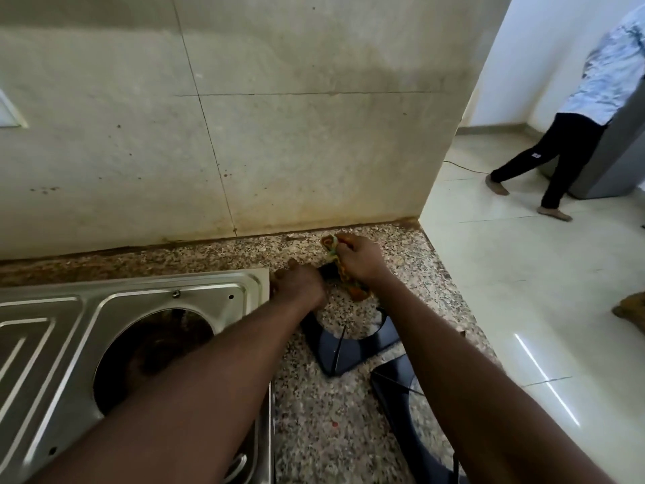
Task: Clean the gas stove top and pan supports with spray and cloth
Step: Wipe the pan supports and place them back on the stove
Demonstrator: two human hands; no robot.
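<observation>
The stainless steel stove top (80, 309) lies at the left on the speckled granite counter (314, 431), its burner opening bare. A black pan support (349, 347) lies on the counter to its right. My left hand (300, 284) grips the far corner of that support. My right hand (359, 260) grips an orange-green cloth (356, 289) and presses it against the same far corner. A second black pan support (401, 406) lies nearer me, partly hidden under my right forearm. No spray bottle is in view.
The stained tiled wall (244, 134) rises just behind the counter. The counter's right edge (464, 302) drops to a glossy floor. Another person (576, 134) stands at the far right beside a grey appliance (614, 162).
</observation>
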